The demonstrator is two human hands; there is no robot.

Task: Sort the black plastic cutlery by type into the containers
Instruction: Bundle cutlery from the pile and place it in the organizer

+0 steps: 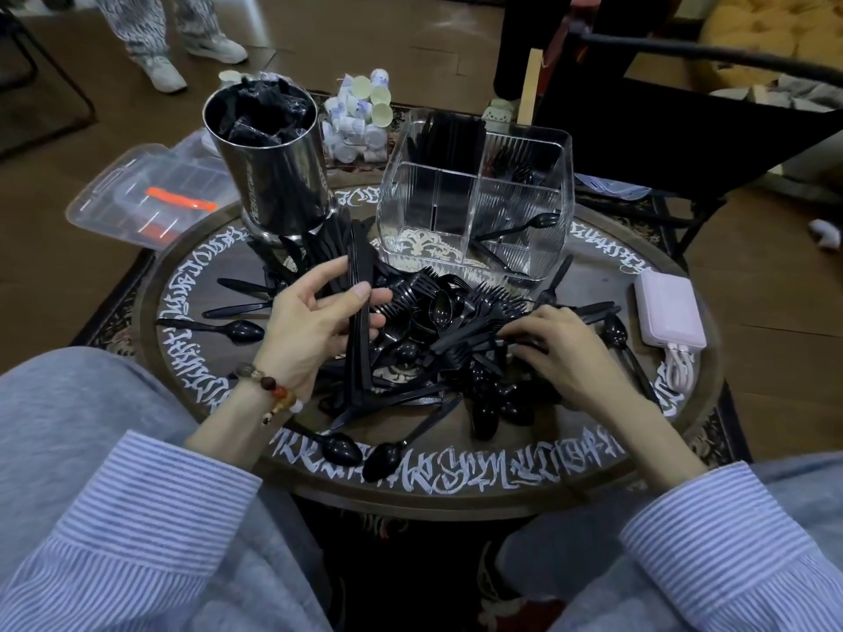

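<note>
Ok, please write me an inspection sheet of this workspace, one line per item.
Surface: round table with white lettering round its rim.
Job's things: cutlery pile of mixed forks, spoons and knives at centre; clear divided container holding a few pieces; metal canister with black contents.
Clutter: pink power bank; small cups; clear lidded box.
Hands: left hand grips a bundle of knives; right hand reaches into the pile, its grasp unclear.
Cables: white cable at the power bank.
Surroundings: black chair; a person's shoes.

Cutlery heap (438,330) fills table centre, steel canister (273,161) and clear organiser (474,193) behind (open-topped), power bank (668,314) right.
</note>
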